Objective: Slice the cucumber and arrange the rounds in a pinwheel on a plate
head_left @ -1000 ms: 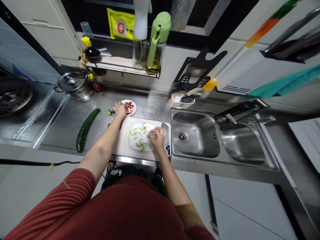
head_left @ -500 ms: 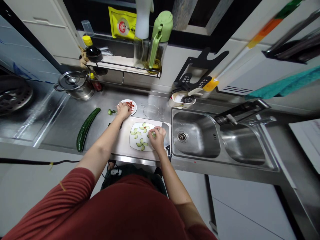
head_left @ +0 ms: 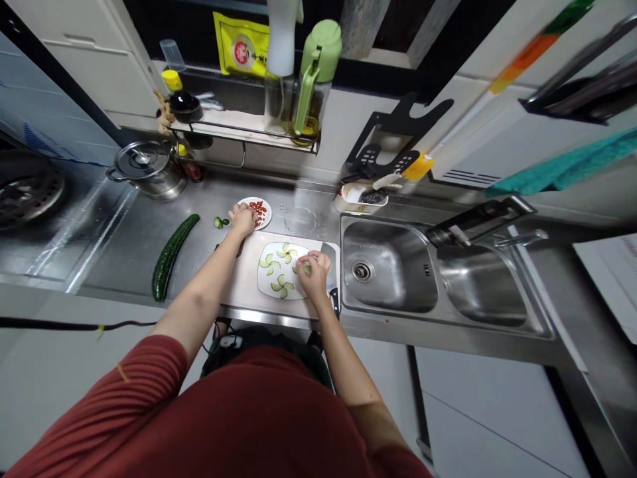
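mid-frame, my left hand [head_left: 242, 219] is at the red bits [head_left: 259, 208], likely kept near for short reaches; my right hand [head_left: 315, 273] curls by the cucumber slices [head_left: 282, 287]; i cannot tell what either grip holds.

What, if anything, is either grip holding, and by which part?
It cannot be told: the left grip is at the small plate of red pieces, the right grip over the larger plate; any hold is hidden.

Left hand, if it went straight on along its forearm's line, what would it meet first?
Probably the small red pieces on the round white plate: the left hand overlaps that plate's left side in this view, though its height above it is unclear.
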Available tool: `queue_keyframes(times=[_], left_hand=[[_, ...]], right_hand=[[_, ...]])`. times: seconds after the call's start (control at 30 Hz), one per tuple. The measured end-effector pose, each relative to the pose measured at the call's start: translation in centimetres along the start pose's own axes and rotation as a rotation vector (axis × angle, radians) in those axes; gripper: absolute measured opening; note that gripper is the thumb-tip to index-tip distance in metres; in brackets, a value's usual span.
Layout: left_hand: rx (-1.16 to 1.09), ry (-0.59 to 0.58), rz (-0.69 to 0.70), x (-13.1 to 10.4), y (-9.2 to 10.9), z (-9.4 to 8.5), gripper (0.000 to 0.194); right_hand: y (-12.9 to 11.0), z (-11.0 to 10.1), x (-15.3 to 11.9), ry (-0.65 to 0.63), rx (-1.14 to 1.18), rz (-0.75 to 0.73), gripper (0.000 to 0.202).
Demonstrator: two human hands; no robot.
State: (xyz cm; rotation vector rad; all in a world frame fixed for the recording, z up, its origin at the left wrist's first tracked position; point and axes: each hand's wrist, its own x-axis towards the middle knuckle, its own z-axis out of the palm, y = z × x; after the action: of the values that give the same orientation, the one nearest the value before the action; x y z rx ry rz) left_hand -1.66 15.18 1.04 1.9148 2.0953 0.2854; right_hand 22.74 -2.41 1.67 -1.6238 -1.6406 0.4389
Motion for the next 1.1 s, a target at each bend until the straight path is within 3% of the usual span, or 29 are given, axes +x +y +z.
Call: queue_keyframes(times=[0.17,0.33,0.47,0.57,0.67,0.8,0.93,1.1], left_hand=[[0.047,-0.075,0.006,-0.3,-0.3,-0.5,0.025],[0.204,-0.179,0.202,-0.8,0.1,-1.6,0.027],[0.272,-0.248,0.242,-1.1,0.5,-2.3,0.026],[0.298,-0.215,0.196,-1.3,0.7,-2.4,0.027],[0.285,-0.093,0.139,-1.6,0.6,-2.3,0.029],[0.13,0.027,-0.05,-1.5,0.5,-2.2,0.029],[-0.166,-0.005,-0.266,-1.1,0.8,-2.0,0.028],[-0.551,-0.016,-0.202,-1.7,2.0,-1.3,0.019]], right_hand=[[-0.1,0.2,0.0,-0.006,-0.011,-0.014,0.011],[0.0,0.5,-0.3,0.007,-0.011,-0.023,0.011],[0.0,0.5,-0.5,0.003,-0.015,-0.023,0.011],[0.0,0.5,-0.6,0.009,-0.017,-0.022,0.01],[-0.1,0.4,-0.7,0.011,-0.009,-0.021,0.01],[-0.3,0.2,-0.7,-0.005,0.003,-0.015,0.011],[-0.4,0.2,-0.5,-0.009,0.011,-0.014,0.012],[-0.7,0.1,0.4,0.018,0.018,-0.047,0.012]])
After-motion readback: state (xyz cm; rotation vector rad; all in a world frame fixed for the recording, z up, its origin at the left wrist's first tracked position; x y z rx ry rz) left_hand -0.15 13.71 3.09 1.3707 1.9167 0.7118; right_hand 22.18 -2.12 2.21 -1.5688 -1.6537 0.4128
